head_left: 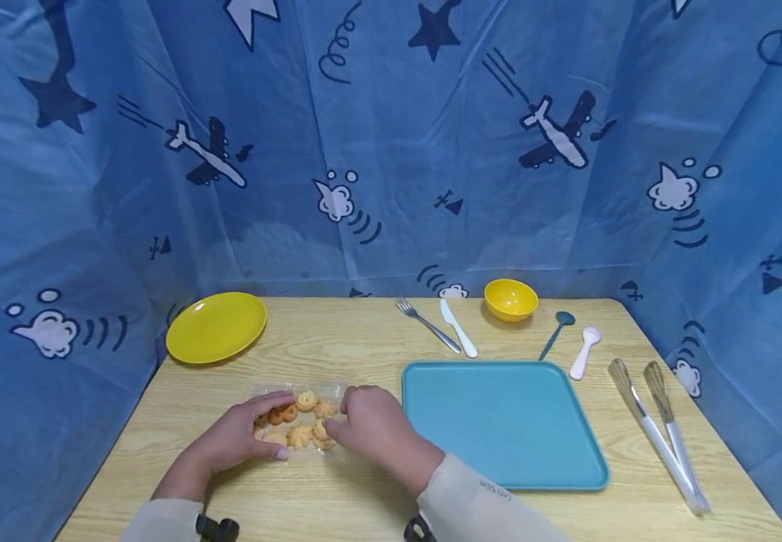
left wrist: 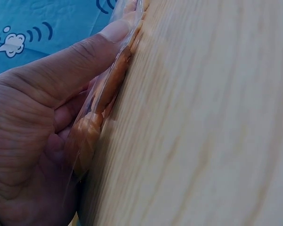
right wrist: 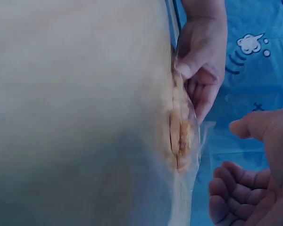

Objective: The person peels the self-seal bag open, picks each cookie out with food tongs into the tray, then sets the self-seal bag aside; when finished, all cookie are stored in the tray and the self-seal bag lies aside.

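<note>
A clear plastic bag of cookies (head_left: 300,435) lies on the wooden table, with several pale and brown pieces showing through it. My left hand (head_left: 238,433) holds the bag's left end; in the left wrist view its thumb (left wrist: 87,59) touches the plastic. At the right end is my right hand (head_left: 375,425). The right wrist view shows that hand's fingers (right wrist: 238,190) loosely curled and its thumb held apart, with nothing between them, beside the bag's edge.
Right of the bag lies a blue tray (head_left: 499,425). Behind it are a fork (head_left: 429,325), a knife (head_left: 458,329), a yellow bowl (head_left: 511,299), a dark spoon (head_left: 557,333) and a pink spoon (head_left: 585,352). Tongs (head_left: 661,436) lie far right, a yellow plate (head_left: 217,328) back left.
</note>
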{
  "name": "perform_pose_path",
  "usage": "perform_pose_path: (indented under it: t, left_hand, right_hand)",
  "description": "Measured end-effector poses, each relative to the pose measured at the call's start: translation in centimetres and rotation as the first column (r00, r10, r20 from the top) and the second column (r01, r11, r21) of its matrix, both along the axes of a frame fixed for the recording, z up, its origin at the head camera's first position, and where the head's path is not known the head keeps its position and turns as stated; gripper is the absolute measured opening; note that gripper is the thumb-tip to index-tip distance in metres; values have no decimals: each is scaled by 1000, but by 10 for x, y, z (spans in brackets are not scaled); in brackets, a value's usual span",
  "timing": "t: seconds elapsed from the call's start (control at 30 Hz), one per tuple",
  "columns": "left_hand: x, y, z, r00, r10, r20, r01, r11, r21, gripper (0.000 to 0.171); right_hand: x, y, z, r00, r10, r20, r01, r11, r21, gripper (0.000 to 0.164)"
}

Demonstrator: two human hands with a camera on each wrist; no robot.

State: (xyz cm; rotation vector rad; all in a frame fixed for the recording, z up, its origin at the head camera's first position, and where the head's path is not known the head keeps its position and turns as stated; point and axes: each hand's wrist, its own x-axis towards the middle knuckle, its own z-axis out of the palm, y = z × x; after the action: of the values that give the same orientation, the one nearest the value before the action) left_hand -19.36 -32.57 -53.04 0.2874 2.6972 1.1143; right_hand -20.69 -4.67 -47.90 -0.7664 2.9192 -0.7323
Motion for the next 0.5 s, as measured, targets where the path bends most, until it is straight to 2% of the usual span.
perform_pose_path:
  t: [0.13,0.27,0.37,0.5]
  left_hand:
    - [0,1,-2,1000,2,-3,-2,1000,-2,89]
    - [0,3,-3,1000,11,11,-11,1000,14,91]
    - [0,2,-3,1000,12,21,-12,1000,14,92]
    - [0,-2,-3,1000,23,15,-23,1000,-1,92]
  right_hand:
    - [-11,-12,-1,996,-33,80,23,993,113,45]
    - [-18,-17,-7,995,-59,75,45,984,173,40]
    - [-21,-16,-11,995,-80,54,70,982,173,36]
    - [-23,-13,-12,993,-93,71,84,989,122,43]
